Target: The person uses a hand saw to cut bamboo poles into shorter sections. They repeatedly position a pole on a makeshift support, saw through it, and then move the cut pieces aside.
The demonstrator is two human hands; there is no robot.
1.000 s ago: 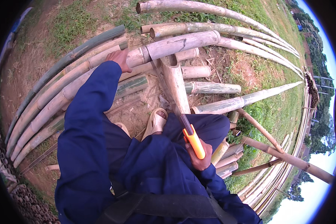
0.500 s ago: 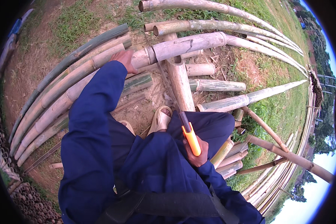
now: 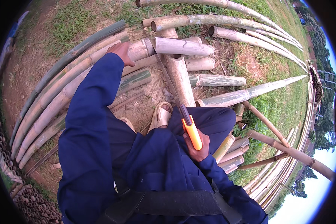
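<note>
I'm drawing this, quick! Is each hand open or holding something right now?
Left hand: open, laid over a pale bamboo pole.
Right hand: closed, holding the saw's orange handle.

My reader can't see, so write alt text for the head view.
A right hand holds an orange-handled saw between a bamboo pole under the left hand and a short bamboo piece. Other poles lie around.

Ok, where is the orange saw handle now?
In the head view, the orange saw handle sits just right of and below centre, gripped in the right hand over the dark trouser leg, with the blade running up and left from it.
</note>
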